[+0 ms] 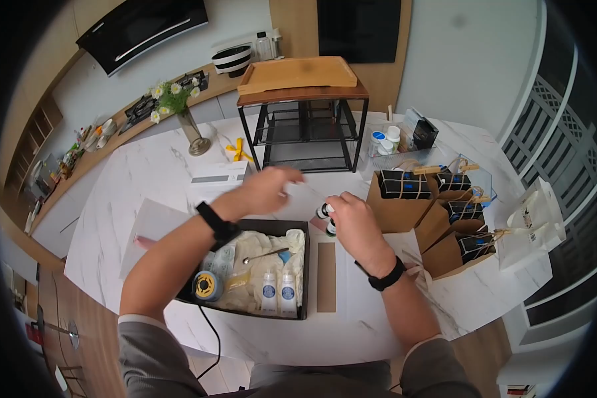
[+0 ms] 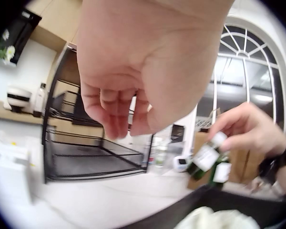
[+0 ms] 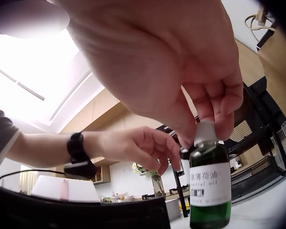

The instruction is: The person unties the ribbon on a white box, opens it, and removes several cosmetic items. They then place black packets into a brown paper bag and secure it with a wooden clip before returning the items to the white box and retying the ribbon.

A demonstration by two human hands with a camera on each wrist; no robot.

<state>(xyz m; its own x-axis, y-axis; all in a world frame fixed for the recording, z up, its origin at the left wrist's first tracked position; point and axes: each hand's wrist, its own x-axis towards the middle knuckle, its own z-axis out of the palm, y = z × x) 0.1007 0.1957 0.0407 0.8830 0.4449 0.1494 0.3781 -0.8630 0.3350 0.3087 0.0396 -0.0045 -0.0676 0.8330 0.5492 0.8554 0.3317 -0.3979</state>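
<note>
My right hand (image 1: 358,229) is over the table, just right of an open black box (image 1: 245,314). It pinches a small green glass essential oil bottle (image 2: 205,158) with a white label by its white cap; the bottle leans in the left wrist view. A second green bottle (image 2: 222,172) is close beside it; I cannot tell whether the fingers hold that one too. Beyond the box's far edge hovers my left hand (image 1: 262,192), its fingers loosely bent around nothing. Inside the box, on cream cloth, lie two white tubes (image 1: 288,295), a metal spoon (image 1: 262,255) and a blue-and-yellow roll (image 1: 207,285).
Brown paper bags (image 1: 395,211) holding black packages stand at the right, beside a white bag (image 1: 530,219). Behind the box rises a black wire rack (image 1: 305,142) with a wooden tray (image 1: 298,74). A flower vase (image 1: 194,136) and a white box (image 1: 220,174) are at the left.
</note>
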